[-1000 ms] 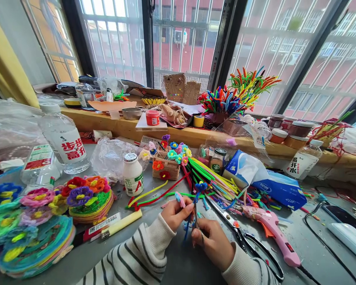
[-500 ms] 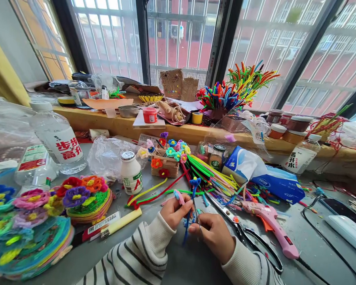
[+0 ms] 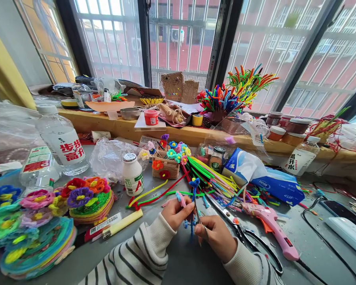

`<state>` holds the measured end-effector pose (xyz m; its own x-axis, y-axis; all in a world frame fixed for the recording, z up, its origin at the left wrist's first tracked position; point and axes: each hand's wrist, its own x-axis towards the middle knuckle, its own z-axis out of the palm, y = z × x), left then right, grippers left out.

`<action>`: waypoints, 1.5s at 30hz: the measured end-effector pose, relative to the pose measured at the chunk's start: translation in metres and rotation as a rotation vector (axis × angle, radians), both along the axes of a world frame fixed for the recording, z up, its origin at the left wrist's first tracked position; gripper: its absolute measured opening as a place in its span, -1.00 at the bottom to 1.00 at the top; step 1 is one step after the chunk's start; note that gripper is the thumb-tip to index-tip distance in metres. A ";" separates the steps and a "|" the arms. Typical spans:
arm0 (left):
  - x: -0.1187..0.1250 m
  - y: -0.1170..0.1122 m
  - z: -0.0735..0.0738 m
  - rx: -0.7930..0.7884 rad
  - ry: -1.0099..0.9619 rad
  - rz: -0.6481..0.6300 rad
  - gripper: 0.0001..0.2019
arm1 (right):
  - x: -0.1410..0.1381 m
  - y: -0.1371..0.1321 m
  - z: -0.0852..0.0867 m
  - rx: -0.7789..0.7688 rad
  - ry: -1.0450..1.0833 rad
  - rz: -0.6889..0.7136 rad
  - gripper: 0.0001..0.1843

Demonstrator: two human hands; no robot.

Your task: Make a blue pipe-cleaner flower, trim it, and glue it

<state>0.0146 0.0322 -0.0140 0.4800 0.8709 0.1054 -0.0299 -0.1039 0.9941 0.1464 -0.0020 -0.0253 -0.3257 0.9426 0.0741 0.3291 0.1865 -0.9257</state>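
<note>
My left hand [image 3: 175,213] is closed, pinching a blue pipe cleaner flower [image 3: 194,183] by its upright stem. A curled pink pipe cleaner piece [image 3: 180,198] sticks up from the same hand. My right hand [image 3: 218,236] is closed around small scissors [image 3: 198,215]; their narrow blades point up alongside the blue stem. Whether the blades touch the stem I cannot tell. Blue fuzzy bits show below, between the hands. Larger black-handled scissors [image 3: 245,233] lie to the right, beside a pink glue gun [image 3: 269,226].
A white bottle [image 3: 132,176] and a small box of flowers [image 3: 165,168] stand ahead. Behind the hands lies a bundle of pipe cleaners [image 3: 206,174]. Flower-covered discs [image 3: 38,245] are stacked at left. A blue tissue pack [image 3: 277,186] and black cable [image 3: 317,233] occupy the right.
The camera view has shifted slightly, so the scene sits a little lower. The small scissors have moved slightly right relative to the blue stem. Both hands keep their holds.
</note>
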 end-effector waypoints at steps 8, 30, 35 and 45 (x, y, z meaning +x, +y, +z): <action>0.002 -0.002 0.001 -0.013 -0.040 0.074 -0.72 | -0.002 0.000 -0.004 -0.017 -0.005 -0.083 -0.42; 0.000 -0.002 -0.001 0.000 0.002 -0.046 -0.74 | -0.002 0.001 -0.004 -0.019 0.003 -0.078 -0.43; 0.002 -0.003 0.001 0.006 -0.003 -0.042 -0.75 | -0.001 -0.001 -0.001 0.014 0.068 0.015 -0.39; 0.001 -0.002 0.002 -0.010 0.005 -0.060 -0.74 | -0.001 0.002 -0.005 0.034 0.030 -0.109 -0.44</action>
